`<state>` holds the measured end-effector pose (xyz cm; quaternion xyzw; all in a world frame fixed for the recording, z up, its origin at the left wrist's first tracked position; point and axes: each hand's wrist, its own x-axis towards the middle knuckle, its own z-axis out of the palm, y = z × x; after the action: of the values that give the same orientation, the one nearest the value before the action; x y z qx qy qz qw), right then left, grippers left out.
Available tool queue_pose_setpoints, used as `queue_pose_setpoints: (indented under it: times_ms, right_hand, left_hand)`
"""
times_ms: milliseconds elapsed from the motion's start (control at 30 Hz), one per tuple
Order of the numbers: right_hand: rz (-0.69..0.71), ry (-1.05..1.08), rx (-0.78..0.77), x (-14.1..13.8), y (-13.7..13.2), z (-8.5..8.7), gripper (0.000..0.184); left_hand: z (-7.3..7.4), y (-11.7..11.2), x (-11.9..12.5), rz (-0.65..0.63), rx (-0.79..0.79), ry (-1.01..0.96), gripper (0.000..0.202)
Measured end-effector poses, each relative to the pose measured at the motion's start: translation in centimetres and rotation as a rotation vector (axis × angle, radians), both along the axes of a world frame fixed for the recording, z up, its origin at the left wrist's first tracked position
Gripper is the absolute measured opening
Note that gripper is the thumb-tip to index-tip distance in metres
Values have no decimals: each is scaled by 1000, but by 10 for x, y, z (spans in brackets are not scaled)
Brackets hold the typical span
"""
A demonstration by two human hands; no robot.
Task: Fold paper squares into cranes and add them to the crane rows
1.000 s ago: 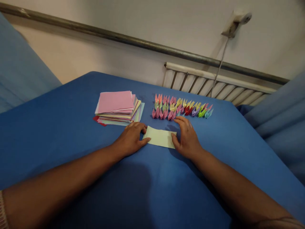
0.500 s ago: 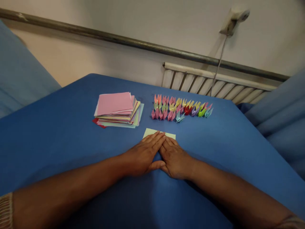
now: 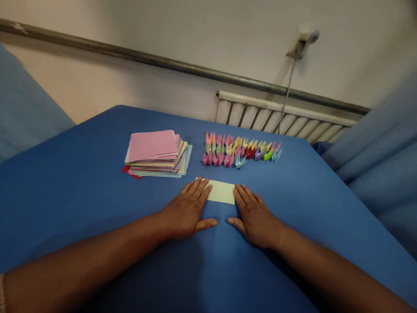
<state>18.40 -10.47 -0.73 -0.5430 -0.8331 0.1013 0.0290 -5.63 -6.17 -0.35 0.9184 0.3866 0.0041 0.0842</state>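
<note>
A pale green folded paper strip (image 3: 221,191) lies flat on the blue table (image 3: 81,195). My left hand (image 3: 189,209) rests flat with fingers stretched out, its fingertips on the strip's left end. My right hand (image 3: 254,214) also lies flat and open, fingertips at the strip's right end. Neither hand holds anything. Behind the strip stands a stack of coloured paper squares (image 3: 156,153) with a pink sheet on top, and to its right a row of several small folded paper pieces (image 3: 239,150) in many colours.
A metal rail (image 3: 146,58) runs along the wall behind the table. A white radiator-like rack (image 3: 276,115) stands at the back right, with a cable hanging from a wall socket (image 3: 301,39). Blue fabric (image 3: 384,148) rises at both sides.
My hands slid together over the strip, covering it, then drew apart toward its ends, showing the paper again. The view shifted slightly left.
</note>
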Motion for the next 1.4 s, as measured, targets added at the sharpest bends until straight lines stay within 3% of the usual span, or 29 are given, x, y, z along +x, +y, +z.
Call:
queue_pose_setpoints:
  times_ms: [167, 333, 533, 633, 767, 900, 967, 1100, 1200, 1400]
  right_hand:
    - [-147, -13, 128, -6, 5, 11, 62]
    - [157, 34, 151, -32, 0, 14, 50]
    - [125, -25, 136, -24, -12, 13, 43]
    - [62, -62, 105, -13, -5, 21, 31]
    - [-137, 12, 119, -3, 22, 19, 26]
    - [-226, 184, 114, -1, 54, 7, 43]
    - [-232, 191, 49, -2, 66, 5, 49]
    - [-207, 190, -32, -7, 75, 9, 39]
    - [-207, 216, -46, -11, 72, 13, 32]
    - [-213, 227, -90, -14, 67, 16, 36]
  left_hand:
    - [0, 0, 0, -6, 15, -22, 89]
    - [1, -2, -4, -65, 60, -33, 85]
    - [11, -10, -10, -129, 99, 70, 81]
    - [16, -8, -14, -81, 144, 64, 68]
    - [20, 6, -18, 8, 161, -7, 38]
    - [12, 26, -14, 105, 149, -149, 28]
    - [5, 33, -13, 123, 154, -225, 30]
    - [-6, 39, -14, 137, 136, -303, 45]
    - [-6, 39, -14, 141, 101, -315, 50]
    - [0, 37, -9, 163, 84, -288, 53]
